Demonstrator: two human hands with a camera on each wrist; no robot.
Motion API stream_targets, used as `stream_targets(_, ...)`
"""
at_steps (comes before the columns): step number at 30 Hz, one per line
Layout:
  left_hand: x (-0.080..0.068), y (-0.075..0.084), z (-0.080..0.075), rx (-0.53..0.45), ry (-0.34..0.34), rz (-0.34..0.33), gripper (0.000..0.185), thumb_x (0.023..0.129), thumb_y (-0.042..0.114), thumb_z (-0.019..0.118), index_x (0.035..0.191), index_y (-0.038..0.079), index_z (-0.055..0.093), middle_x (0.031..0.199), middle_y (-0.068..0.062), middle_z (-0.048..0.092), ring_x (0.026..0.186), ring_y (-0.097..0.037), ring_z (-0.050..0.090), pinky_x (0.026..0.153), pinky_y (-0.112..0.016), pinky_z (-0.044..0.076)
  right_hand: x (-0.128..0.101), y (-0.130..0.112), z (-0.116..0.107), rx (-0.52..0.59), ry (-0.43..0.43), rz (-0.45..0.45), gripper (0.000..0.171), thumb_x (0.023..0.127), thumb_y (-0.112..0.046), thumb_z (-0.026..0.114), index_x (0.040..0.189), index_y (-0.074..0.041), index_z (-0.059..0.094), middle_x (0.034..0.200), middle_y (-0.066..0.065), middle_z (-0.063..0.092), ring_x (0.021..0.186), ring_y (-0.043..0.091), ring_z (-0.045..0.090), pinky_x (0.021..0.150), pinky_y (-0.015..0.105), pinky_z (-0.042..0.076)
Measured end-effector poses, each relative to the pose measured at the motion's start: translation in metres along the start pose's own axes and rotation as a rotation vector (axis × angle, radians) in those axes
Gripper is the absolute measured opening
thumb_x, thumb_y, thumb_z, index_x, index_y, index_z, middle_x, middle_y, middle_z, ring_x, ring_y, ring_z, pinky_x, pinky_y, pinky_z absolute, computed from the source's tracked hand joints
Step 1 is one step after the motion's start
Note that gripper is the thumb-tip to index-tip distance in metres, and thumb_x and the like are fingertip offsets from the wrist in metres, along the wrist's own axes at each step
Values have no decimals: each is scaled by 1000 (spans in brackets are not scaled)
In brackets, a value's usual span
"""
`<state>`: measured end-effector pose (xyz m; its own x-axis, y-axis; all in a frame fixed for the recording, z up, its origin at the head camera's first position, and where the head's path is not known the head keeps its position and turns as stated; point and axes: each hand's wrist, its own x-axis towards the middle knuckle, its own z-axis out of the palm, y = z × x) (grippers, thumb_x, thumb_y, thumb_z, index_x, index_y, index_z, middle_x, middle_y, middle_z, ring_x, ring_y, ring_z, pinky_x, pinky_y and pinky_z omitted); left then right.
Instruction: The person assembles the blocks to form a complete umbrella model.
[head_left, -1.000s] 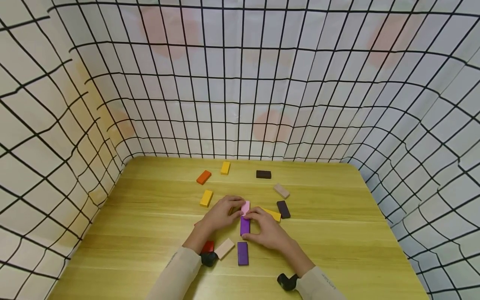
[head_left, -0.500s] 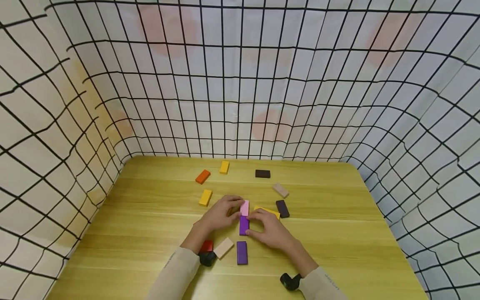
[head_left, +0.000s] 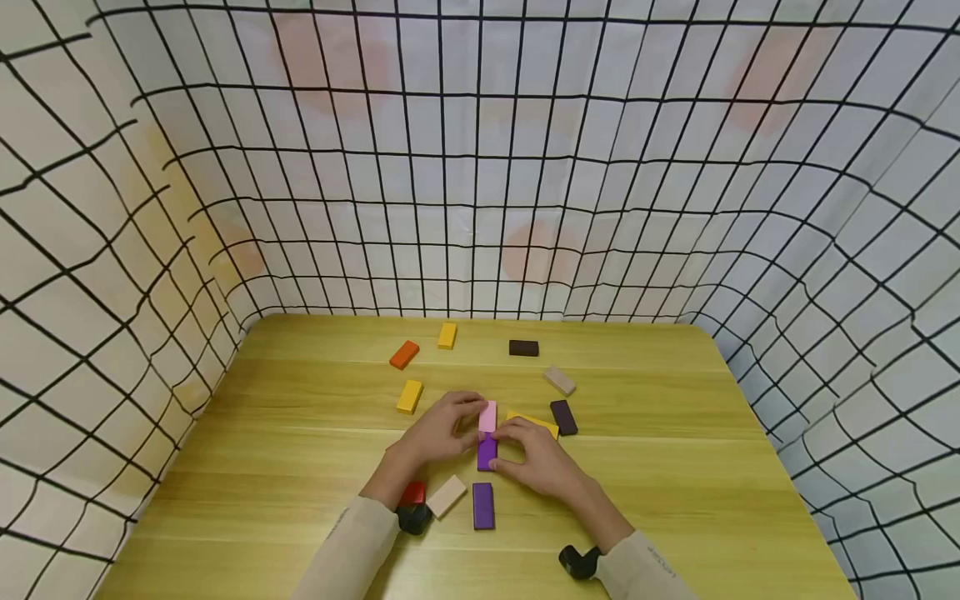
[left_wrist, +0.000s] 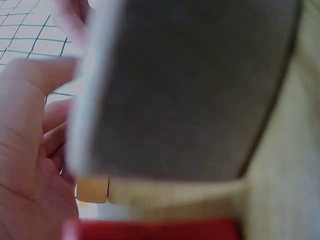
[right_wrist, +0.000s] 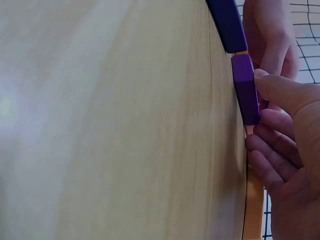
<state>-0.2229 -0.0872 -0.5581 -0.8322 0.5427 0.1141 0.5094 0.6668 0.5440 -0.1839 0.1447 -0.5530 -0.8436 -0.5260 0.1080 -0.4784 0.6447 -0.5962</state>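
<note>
Pink block (head_left: 488, 415) and bright purple block (head_left: 487, 454) in the middle, darker purple block (head_left: 483, 506) nearer; red block (head_left: 413, 493) and pale beige block (head_left: 447, 497) near left; orange-red block (head_left: 404, 355) far left, black-brown block (head_left: 523, 348) far right; wood-grained yellowish table (head_left: 675, 475); black-gridded white backdrop (head_left: 495, 179)

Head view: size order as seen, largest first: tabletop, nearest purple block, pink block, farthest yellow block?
1. Tabletop
2. Nearest purple block
3. Pink block and farthest yellow block: unsure; pink is partly covered, yellow farther from the camera.

A white, black-gridded wall covering (head_left: 459, 125) spans the upper frame (pale orange blotches (head_left: 534, 260) are visible); a yellowish wood-grain tabletop (head_left: 660, 467) occupies the lower centre.
</note>
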Motion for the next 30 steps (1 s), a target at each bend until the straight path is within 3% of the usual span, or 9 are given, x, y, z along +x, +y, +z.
stream_targets(4, -3, 1, 0, -15, -42, -24, 73, 84, 51, 69, 147, 22, 45, 152, 6, 38, 142, -18, 35, 115, -44, 35, -1, -1, -1, 11, 1, 5, 43, 86, -43, 72, 122, -19, 66, 117, -9, 62, 110, 11, 59, 99, 37, 50)
stream_targets(8, -4, 3, 0, -11, -55, -30, 76, 83, 51, 70, 148, 22, 43, 153, 6, 36, 143, -17, 33, 115, -43, 34, -1, -2, -2, 9, -5, 23, 45, 87, -45, 71, 124, -20, 65, 119, -9, 60, 113, 10, 57, 101, 38, 49)
stream_targets(17, -7, 2, 0, 2, -47, -33, 75, 83, 54, 69, 147, 23, 44, 154, 6, 36, 144, -18, 32, 115, -44, 34, 2, -3, -1, -36, -38, 24, 57, 93, -43, 64, 142, -16, 51, 150, 0, 44, 140, 24, 41, 113, 46, 37)
stream_targets(30, -10, 2, -2, 152, -57, 55, 74, 87, 53, 61, 150, 23, 38, 157, 7, 35, 146, -20, 30, 117, -44, 30, 3, -3, 0, -43, -55, 40, 59, 93, -45, 62, 144, -16, 49, 153, -1, 41, 142, 23, 38, 116, 45, 33)
